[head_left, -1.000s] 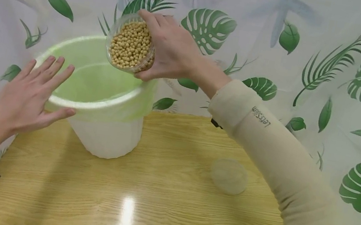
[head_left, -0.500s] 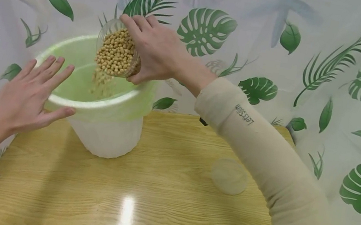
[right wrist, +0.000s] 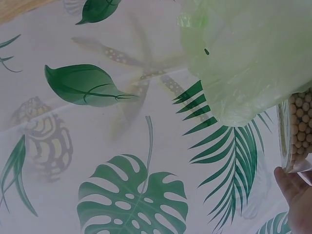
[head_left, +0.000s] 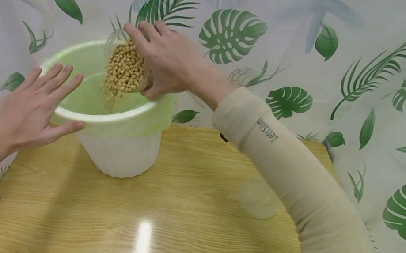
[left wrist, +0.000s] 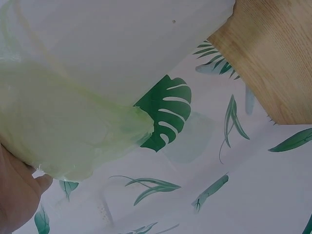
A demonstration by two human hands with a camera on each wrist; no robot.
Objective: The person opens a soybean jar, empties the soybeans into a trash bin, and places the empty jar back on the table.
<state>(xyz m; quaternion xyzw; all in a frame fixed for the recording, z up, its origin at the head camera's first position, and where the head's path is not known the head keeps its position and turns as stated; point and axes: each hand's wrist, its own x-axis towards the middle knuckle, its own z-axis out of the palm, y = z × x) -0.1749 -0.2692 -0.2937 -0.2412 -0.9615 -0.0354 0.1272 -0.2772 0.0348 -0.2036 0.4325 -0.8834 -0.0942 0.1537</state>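
In the head view my right hand grips a clear plastic jar, tipped over the mouth of a white bin. Soybeans spill from the jar's mouth and fall inside the bin. A thin pale green plastic bag lines the bin and folds down over its rim. At the bin's left side, my left hand spreads its straight fingers over the rim, the thumb lying along the front. The left wrist view catches only part of that hand beside the bag. The bin's bottom is hidden.
A round translucent lid lies flat on the wooden table, right of the bin. Behind the table hangs a white sheet printed with green leaves. The table's left edge runs close to the bin.
My right hand has moved left and slightly down with the jar, tipping it further. Soybeans, all inside the jar a second ago, now pour out. My left hand has stayed in place.
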